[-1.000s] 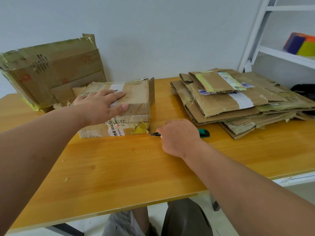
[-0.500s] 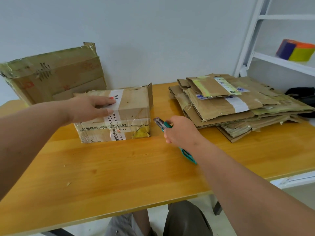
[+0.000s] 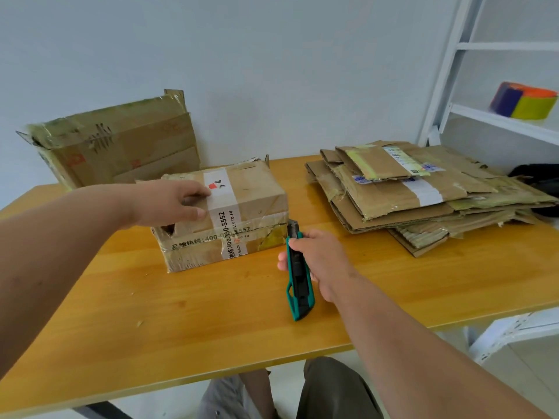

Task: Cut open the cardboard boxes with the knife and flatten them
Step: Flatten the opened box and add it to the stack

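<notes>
A taped cardboard box (image 3: 242, 213) with a white printed strip sits on the wooden table (image 3: 181, 313), left of centre. My left hand (image 3: 172, 202) rests on the box's top left part, fingers stretched toward the white tape. My right hand (image 3: 320, 261) grips a teal utility knife (image 3: 298, 276) just right of the box's near right corner. The knife's tip points up toward that corner. A larger worn box (image 3: 121, 149) leans against the wall at the back left. A pile of flattened boxes (image 3: 417, 195) lies at the right.
A white metal shelf (image 3: 499, 122) stands at the right, carrying a purple, orange and yellow object (image 3: 524, 101). A dark item (image 3: 541, 179) lies behind the flattened pile. Small cardboard scraps dot the near tabletop. My knees show below the table edge.
My right hand picked the knife up from the table and turned it so the tip points at the box's near right corner. My left hand stayed on the box top.
</notes>
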